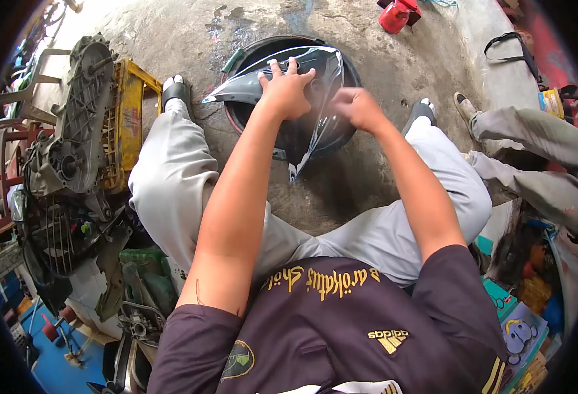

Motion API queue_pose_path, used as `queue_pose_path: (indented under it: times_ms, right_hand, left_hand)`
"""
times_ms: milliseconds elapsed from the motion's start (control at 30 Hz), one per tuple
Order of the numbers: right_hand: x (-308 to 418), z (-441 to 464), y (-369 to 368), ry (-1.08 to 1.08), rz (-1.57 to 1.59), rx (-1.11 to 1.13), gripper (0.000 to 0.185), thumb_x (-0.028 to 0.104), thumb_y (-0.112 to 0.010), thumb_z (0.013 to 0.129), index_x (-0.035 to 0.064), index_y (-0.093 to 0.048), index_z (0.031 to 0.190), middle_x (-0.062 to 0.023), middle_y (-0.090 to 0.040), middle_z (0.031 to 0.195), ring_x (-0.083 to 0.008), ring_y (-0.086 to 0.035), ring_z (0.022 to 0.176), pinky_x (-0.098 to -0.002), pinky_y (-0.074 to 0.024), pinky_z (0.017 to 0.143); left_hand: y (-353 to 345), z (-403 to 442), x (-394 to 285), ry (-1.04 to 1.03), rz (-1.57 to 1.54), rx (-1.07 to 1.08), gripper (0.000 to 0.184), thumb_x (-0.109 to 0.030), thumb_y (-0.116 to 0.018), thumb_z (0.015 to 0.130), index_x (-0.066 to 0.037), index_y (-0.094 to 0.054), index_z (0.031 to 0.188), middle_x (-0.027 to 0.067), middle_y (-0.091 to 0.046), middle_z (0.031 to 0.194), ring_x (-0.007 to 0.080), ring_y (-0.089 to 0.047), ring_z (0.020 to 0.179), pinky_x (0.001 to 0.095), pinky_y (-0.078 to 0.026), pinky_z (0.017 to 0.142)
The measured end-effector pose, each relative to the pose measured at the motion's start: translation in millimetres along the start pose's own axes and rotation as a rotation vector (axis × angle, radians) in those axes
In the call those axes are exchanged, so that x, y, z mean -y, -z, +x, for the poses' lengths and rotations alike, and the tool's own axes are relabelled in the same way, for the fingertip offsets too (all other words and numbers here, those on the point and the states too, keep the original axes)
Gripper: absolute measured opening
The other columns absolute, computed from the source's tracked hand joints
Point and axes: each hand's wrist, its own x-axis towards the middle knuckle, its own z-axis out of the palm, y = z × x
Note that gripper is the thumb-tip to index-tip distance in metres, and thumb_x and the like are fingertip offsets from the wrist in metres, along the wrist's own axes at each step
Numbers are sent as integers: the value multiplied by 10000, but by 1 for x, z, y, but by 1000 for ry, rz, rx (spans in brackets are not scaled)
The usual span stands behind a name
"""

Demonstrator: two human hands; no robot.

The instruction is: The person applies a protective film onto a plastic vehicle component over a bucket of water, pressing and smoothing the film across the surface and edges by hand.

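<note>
A dark, glossy pointed panel with pale edges lies across a round black basin on the concrete floor. My left hand rests on the panel's upper part with its fingers spread. At the panel's right side is my right hand, its fingers curled together and slightly blurred. Whether that hand holds anything cannot be made out. One tip of the panel points left past the basin's rim, and another points down toward me.
A yellow crate and a metal engine casing stand at the left. A red container is at the top. Another person's legs extend in from the right. Tools and packets lie at the lower right.
</note>
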Motion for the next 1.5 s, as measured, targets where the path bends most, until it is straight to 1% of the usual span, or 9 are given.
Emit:
queue_pose_path:
  times_ms: [400,600,733,933,1067,1167,1233,1333,1500]
  right_hand:
    - [14,-11,-6,1,-157,255,63,68,-732,883,24,-769,909,-52,-725,748,-111,-643,673,-312,-521,639]
    - [-1,41,26,13,-101,-99,97,130,-810,866,43,-771,885,-31,-733,795,-122,-650,719,-321,-528,678]
    - [18,21,11,60,-267,268,98,105,-810,858,21,-759,860,-26,-712,749,-115,-637,673,-314,-523,645]
    - [-4,59,27,0,-70,-289,123,108,-811,823,5,-784,886,-62,-754,782,-130,-674,699,-322,-551,684]
    - [27,20,10,3,-343,226,137,138,-809,791,17,-794,852,-83,-765,776,-158,-698,708,-345,-558,689]
    - [7,35,13,45,-264,90,144,158,-821,782,42,-798,865,-104,-772,785,-183,-721,719,-364,-569,704]
    - [5,41,19,34,-425,-453,134,149,-839,774,62,-797,867,-120,-778,803,-212,-739,707,-379,-579,693]
    - [20,32,23,33,-557,-459,120,140,-853,773,87,-797,866,-124,-781,816,-233,-751,708,-386,-585,685]
    - [36,-2,13,-37,-185,84,108,104,-838,837,37,-783,901,-58,-733,733,-139,-678,649,-334,-540,599]
  left_hand:
    - [21,-7,2,29,84,19,927,-416,-907,736,-463,-494,1564,54,-290,1751,402,-273,1597,667,-269,1232]
    - [14,-8,5,30,122,-2,929,-485,-916,733,-490,-490,1558,23,-295,1752,365,-266,1607,640,-292,1228]
    - [15,-8,4,32,115,-18,938,-486,-914,736,-502,-474,1563,26,-288,1755,353,-263,1610,623,-291,1239]
    - [20,-7,-6,62,193,65,928,-513,-891,785,-517,-423,1586,45,-248,1766,367,-277,1602,588,-338,1237]
    - [39,2,-23,105,264,177,967,-505,-886,797,-486,-376,1619,65,-261,1758,377,-309,1587,557,-399,1211]
    - [40,4,-23,-4,423,268,1029,-515,-873,814,-405,-305,1665,127,-320,1724,400,-422,1519,520,-429,1203]
    - [43,-1,-15,-85,539,240,984,-620,-791,852,-405,-290,1672,125,-327,1724,388,-510,1455,527,-473,1129]
    - [59,-14,-19,-97,705,257,1005,-689,-744,858,-363,-275,1685,110,-294,1742,377,-555,1415,544,-470,1102]
    - [80,-26,-32,-19,779,330,1040,-736,-714,852,-308,-270,1690,108,-293,1743,394,-528,1427,548,-485,1088]
